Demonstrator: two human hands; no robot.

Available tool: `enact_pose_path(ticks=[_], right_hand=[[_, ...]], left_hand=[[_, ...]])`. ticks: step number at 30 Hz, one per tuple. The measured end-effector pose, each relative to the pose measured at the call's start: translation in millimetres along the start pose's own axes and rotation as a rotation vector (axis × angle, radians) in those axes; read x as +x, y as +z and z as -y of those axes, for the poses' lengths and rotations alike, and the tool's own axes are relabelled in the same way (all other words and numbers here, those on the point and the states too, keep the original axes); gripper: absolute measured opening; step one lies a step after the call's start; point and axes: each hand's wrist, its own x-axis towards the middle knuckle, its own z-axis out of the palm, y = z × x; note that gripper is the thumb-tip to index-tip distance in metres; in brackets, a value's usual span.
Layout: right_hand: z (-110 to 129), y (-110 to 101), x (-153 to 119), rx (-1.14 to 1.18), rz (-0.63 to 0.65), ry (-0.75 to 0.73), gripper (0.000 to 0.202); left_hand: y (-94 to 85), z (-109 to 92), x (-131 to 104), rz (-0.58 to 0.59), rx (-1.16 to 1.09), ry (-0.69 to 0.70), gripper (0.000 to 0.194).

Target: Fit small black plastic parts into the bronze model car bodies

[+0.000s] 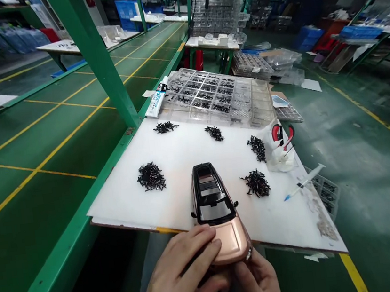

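A copper-and-black toy car (215,214) points its hood toward me at the front edge of the white work board (181,152). My left hand (184,265) is closed on the hood's left side, its fingers lying over the copper paint. At the front right corner, my right hand (259,275) grips the car from below, thumb near the bumper; some of its fingers are hidden. Around the car lie small heaps of black parts: one heap (151,176) to the left, another heap (257,183) to the right, and several farther back.
Clear compartment trays (205,90) of black parts stand behind, with a glue tube (157,98) at their left. Red-handled pliers (281,135) and a syringe (304,182) lie at the right. A green post (99,58) and conveyor belt (53,120) run along the left.
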Motion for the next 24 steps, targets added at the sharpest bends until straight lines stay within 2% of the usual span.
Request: enact_pose_path(ticks=[4, 8, 10, 12, 18, 24], right_hand=[[1, 1, 0, -0.011, 0.026, -0.005, 0.032], [6, -2, 1, -0.069, 0.074, -0.056, 0.024], [8, 3, 1, -0.107, 0.097, -0.072, 0.026], [10, 12, 1, -0.112, 0.066, -0.071, 0.027], [10, 33, 0, -0.143, 0.026, -0.125, 0.024], [-1, 38, 5, -0.209, 0.101, -0.165, 0.012]], left_hand=[[-14.4, -4, 5, 0.104, 0.058, -0.006, 0.026], [-29.3, -8, 23, 0.150, 0.187, 0.101, 0.025], [-34.9, -8, 31, 0.169, 0.206, 0.144, 0.023], [-40.3, -7, 34, 0.213, 0.239, 0.180, 0.025], [-56.1, -5, 25, 0.342, 0.476, 0.339, 0.031], [-59.9, -17, 22, 0.370, 0.646, 0.302, 0.039]])
